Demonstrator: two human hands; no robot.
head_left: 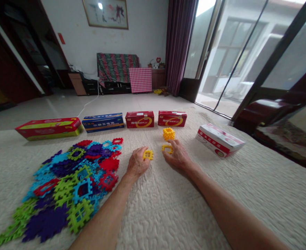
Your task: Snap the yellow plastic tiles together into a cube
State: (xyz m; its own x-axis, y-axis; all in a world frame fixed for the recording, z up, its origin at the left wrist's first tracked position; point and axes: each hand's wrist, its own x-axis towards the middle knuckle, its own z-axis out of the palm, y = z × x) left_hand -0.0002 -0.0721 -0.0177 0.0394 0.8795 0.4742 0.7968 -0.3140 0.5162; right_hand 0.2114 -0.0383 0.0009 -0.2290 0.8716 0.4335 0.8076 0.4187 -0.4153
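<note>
Lying at the far left of the quilted cream bedspread (pixel 168 211), a long red and yellow-green box (pixel 50 127) starts a row along the far edge; beside it sit a blue box (pixel 103 122), then two red boxes (pixel 139 119) and (pixel 172 118). Nearer the camera on the left spreads a loose heap of interlocking plastic tiles (pixel 72 180) in purple, blue, green and red, overlapping one another.

Just right of the heap, the left hand (pixel 137 163) rests on the bedspread and pinches a yellow square tile (pixel 148 154) between thumb and fingers, holding it upright off the cloth. Close beside it, the right hand (pixel 179 156) lies palm down with its fingertips closed on a second yellow tile (pixel 167 149), which lies near the surface. Just beyond that hand stands a small yellow cube (pixel 168 133) built of the same tiles, apart from both hands.

Farther right, a white and red box (pixel 219 139) lies at an angle.
</note>
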